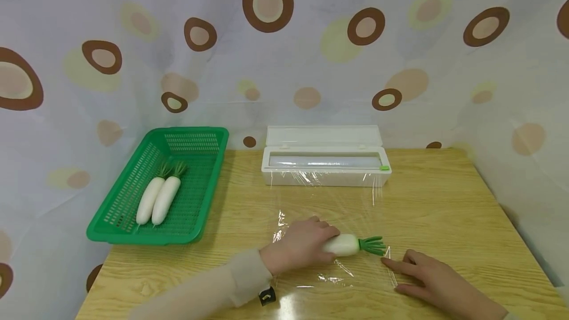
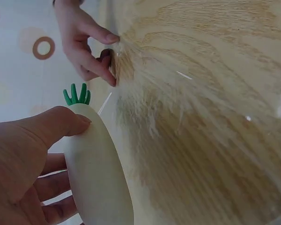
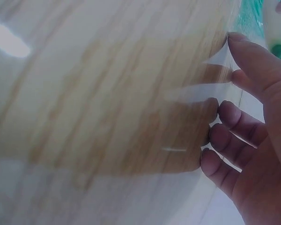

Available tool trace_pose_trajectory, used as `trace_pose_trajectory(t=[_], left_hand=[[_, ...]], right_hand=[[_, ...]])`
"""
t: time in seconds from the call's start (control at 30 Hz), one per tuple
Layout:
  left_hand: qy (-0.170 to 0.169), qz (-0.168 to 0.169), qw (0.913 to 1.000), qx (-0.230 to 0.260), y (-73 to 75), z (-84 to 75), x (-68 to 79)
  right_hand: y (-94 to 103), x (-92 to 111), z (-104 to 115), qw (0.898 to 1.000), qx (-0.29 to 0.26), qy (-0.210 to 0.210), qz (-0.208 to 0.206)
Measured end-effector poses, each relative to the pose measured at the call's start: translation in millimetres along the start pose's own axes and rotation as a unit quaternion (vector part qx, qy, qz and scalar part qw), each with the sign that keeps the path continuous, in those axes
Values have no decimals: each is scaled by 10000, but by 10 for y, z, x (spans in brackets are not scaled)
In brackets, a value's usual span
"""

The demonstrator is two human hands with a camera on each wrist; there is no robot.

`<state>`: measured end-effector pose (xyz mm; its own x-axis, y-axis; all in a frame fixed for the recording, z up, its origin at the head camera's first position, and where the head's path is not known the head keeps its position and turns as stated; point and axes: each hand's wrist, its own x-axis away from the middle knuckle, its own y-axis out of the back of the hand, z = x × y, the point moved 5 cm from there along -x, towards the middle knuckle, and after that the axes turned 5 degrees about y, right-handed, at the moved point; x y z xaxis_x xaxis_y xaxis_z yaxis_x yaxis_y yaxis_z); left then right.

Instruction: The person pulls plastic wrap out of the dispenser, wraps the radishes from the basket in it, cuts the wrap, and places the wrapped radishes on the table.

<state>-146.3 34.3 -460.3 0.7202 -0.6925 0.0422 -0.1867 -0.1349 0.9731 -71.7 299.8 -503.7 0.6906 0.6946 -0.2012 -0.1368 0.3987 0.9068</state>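
A white radish (image 1: 344,245) with a short green top lies sideways in my left hand (image 1: 306,243), which grips it with thumb and fingers around its body. Its green stalks point right, toward my right hand (image 1: 433,280). Clear cling film (image 1: 329,206) stretches from the white dispenser box (image 1: 326,178) toward me, overlapping the radish in the head view. At the film's right edge, my right thumb and index fingertips touch it, spaced apart, as the right wrist view shows. Wrinkles run from those fingertips across the film (image 2: 178,93) in the left wrist view.
Two more white radishes (image 1: 165,200) lie side by side in a green plastic basket (image 1: 200,231) on the left. The dispenser's lid (image 1: 324,136) stands raised, with a film roll (image 1: 326,162) inside. A patterned curtain (image 1: 311,53) borders the wooden table (image 1: 444,201).
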Motion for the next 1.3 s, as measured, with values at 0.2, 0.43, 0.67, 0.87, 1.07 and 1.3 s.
trace_pose_trajectory(t=[0.2, 0.43, 0.67, 0.87, 1.07, 1.3], left_hand=[[39, 55, 9999, 125, -130, 15, 30], [73, -48, 10000, 30, -199, 21, 38], [-6, -27, 10000, 0, -264, 66, 58], [24, 64, 9997, 246, -285, 108, 79], [45, 83, 9993, 367, -312, 123, 102], [139, -186, 9986, 473, -292, 188, 162]], right_hand=[[-12, 11, -10, 10000, 23, -18, -13], [-10, 3, 0, 10000, 5, -43, -19], [18, -9, 35, 9999, 26, 36, -90], [19, -18, 38, 9999, 48, -107, 22], [20, -30, 28, 9993, 189, -319, 85], [40, -5, 0, 9982, 115, -573, 162]])
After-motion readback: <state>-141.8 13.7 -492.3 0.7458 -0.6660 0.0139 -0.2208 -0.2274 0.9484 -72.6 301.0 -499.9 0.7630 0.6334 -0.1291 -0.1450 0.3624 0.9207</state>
